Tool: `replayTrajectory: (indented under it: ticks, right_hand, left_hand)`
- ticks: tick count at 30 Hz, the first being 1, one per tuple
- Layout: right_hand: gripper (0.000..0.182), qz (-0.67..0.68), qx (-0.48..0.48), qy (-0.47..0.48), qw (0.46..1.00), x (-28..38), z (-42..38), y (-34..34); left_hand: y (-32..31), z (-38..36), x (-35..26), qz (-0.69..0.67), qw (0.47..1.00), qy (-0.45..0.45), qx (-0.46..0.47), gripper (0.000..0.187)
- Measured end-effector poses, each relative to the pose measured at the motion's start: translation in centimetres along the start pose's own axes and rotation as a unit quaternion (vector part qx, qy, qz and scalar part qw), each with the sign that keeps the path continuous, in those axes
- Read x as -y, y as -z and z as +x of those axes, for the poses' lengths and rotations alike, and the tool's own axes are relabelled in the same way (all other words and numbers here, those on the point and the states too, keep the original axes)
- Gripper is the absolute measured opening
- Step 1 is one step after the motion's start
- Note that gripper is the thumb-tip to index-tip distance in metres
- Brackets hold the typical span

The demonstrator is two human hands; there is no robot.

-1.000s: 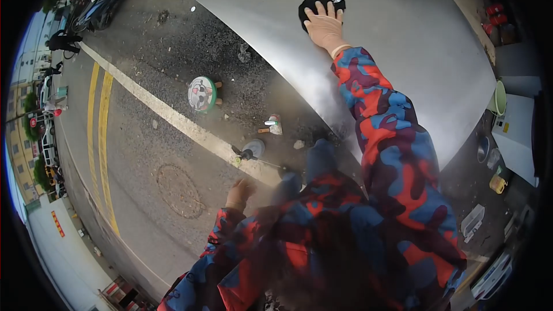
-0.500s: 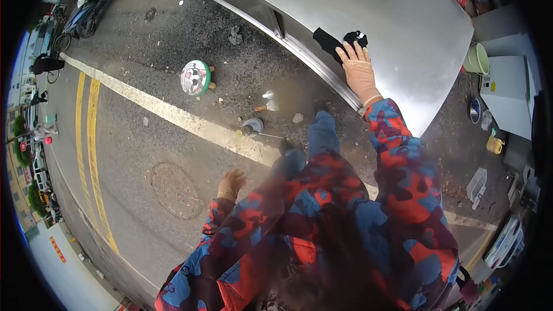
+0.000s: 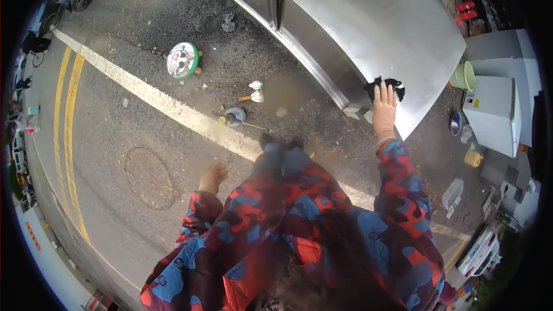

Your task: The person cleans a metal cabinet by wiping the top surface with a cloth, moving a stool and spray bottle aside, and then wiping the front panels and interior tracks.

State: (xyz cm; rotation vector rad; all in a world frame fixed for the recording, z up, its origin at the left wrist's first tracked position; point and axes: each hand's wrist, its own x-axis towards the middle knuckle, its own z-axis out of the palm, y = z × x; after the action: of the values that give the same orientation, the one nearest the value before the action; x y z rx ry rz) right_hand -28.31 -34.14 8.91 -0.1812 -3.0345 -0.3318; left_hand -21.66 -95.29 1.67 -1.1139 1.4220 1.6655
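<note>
My right hand (image 3: 384, 114), in what looks like a thin pale glove, lies flat with its fingers stretched out on a black cloth (image 3: 397, 87). The cloth is crumpled, with a few white spots, and rests on the near corner of a large stainless-steel cabinet (image 3: 368, 20). Part of the cloth is hidden under my fingers. My left hand (image 3: 212, 178) hangs low at my side over the asphalt, fingers loosely apart, with nothing visible in it.
On the asphalt stand a round stool (image 3: 182, 60) with a cartoon top and a grey round container (image 3: 235, 116). A wooden-handled scraper (image 3: 253, 97) lies near them. To the right are a green bucket (image 3: 462, 76), a white appliance (image 3: 494, 112) and a yellow jug (image 3: 473, 157).
My right hand and the black cloth have moved toward the cabinet's near corner. The cloth is more bunched under my fingers. My whole view has shifted; my left hand still hangs low.
</note>
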Motion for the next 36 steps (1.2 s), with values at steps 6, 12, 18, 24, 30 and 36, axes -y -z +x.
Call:
replayTrajectory:
  ticks: [6,12,18,24,30,36]
  right_hand:
    - [0.056,-0.042,-0.006,0.233,0.972,7.0,15.1,1.3]
    - [0.044,-0.193,-0.076,0.314,0.927,15.3,26.9,0.9]
    - [0.051,-0.46,0.029,0.405,0.79,10.9,19.8,0.5]
    - [0.05,-0.533,0.227,0.484,0.656,1.4,4.9,-0.2]
    - [0.041,-0.498,0.337,0.498,0.624,-5.3,-3.8,-3.5]
    - [0.036,-0.503,0.244,0.478,0.677,2.7,5.5,-0.4]
  left_hand:
    - [-0.3,3.6,9.3,0.063,0.989,-0.124,0.056,0.028]
    - [-4.8,2.3,12.1,-0.093,0.993,0.062,-0.029,0.028]
    - [-5.8,2.1,14.7,-0.11,0.992,0.051,-0.028,0.028]
    - [-1.9,7.7,21.4,0.0,0.982,-0.182,0.051,0.032]
    - [-3.9,4.7,18.1,-0.137,0.987,-0.073,0.04,0.034]
    - [-2.4,5.7,21.1,-0.305,0.95,0.028,0.057,0.036]
